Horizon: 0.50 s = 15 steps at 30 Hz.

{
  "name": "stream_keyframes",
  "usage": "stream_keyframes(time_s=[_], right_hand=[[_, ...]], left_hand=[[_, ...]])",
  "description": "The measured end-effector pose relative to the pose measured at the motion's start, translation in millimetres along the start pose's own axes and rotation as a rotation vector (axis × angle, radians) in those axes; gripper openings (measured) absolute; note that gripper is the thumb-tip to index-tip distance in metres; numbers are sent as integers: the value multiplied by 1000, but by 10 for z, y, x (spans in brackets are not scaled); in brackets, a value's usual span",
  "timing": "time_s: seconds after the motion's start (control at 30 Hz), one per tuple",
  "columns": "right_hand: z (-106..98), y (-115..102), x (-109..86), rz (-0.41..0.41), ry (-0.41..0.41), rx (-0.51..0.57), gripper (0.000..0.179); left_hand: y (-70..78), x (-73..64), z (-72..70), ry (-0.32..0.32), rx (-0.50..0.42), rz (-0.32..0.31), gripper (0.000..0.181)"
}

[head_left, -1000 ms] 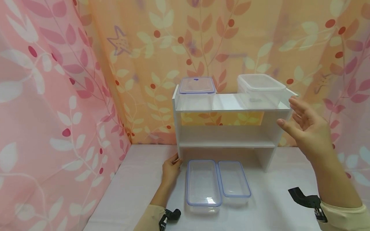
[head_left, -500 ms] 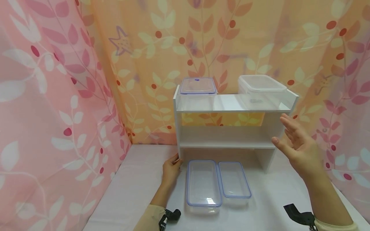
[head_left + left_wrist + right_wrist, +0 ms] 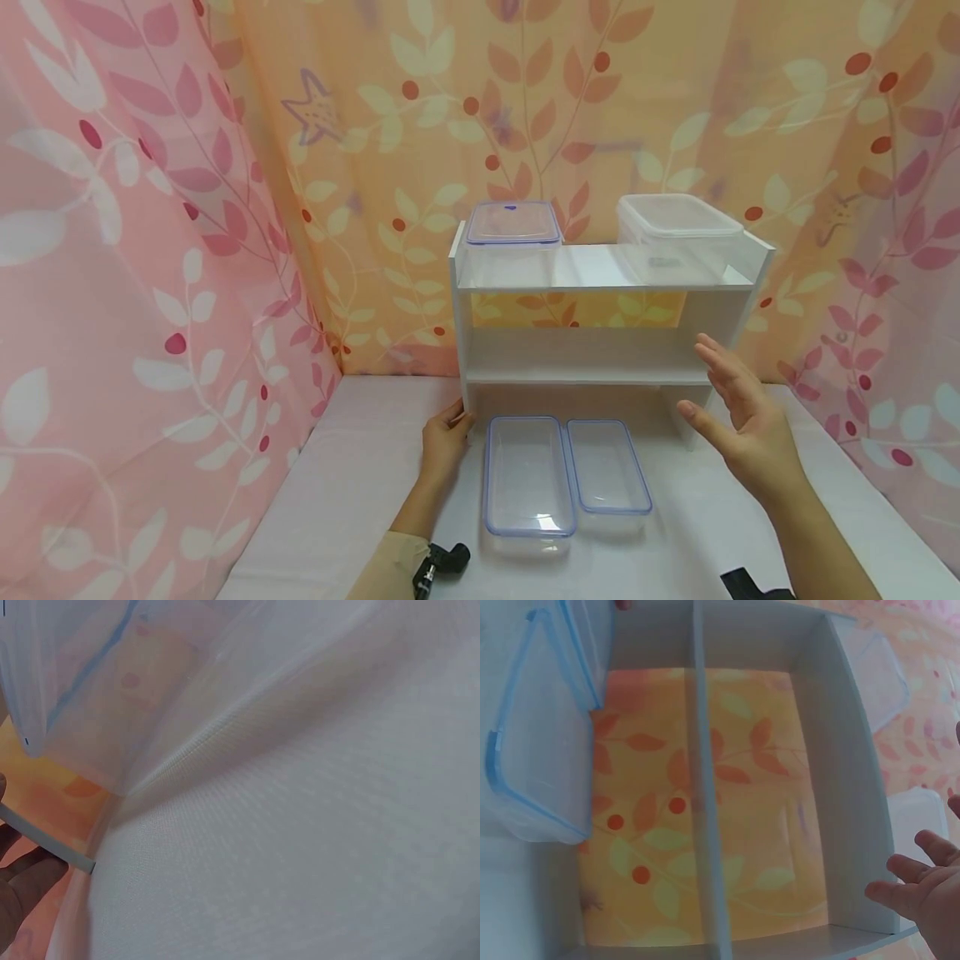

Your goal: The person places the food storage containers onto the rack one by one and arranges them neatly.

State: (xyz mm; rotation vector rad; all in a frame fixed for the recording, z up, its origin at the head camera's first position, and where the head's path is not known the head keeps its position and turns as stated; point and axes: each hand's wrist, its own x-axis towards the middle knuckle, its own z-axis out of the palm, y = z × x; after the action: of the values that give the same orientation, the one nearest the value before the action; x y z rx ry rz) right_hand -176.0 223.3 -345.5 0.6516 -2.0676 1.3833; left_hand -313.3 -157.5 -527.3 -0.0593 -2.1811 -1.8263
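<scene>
At the lower left side panel of a white two-tier shelf [image 3: 585, 357], my left hand [image 3: 445, 443] pinches the panel's front edge. In the left wrist view the thumb is mostly out of frame, and fingers [image 3: 37, 881] lie behind the thin white edge [image 3: 49, 844]. My right hand [image 3: 742, 429] is raised in the air in front of the shelf's right side, fingers extended and thumb apart, holding nothing. Two clear food containers with blue rims, a larger one [image 3: 528, 475] and a smaller one [image 3: 608, 467], stand side by side on the table before the shelf.
On the shelf's top sit a clear container with a blue-edged lid [image 3: 513, 223] at left and a larger clear container with a whitish lid [image 3: 679, 215] at right. Floral curtains [image 3: 360, 183] close in the white-covered table [image 3: 300, 500] behind and at both sides.
My right hand has come down and leftward from beside the shelf's top right corner to in front of its lower right side. The left hand stays at the panel; the containers have not moved.
</scene>
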Motion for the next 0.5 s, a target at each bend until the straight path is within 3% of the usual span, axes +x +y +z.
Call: stream_keyframes(time_s=[0.5], right_hand=[[207, 260, -356, 90, -86, 32, 87]], left_hand=[[-36, 7, 14, 35, 20, -5, 39]])
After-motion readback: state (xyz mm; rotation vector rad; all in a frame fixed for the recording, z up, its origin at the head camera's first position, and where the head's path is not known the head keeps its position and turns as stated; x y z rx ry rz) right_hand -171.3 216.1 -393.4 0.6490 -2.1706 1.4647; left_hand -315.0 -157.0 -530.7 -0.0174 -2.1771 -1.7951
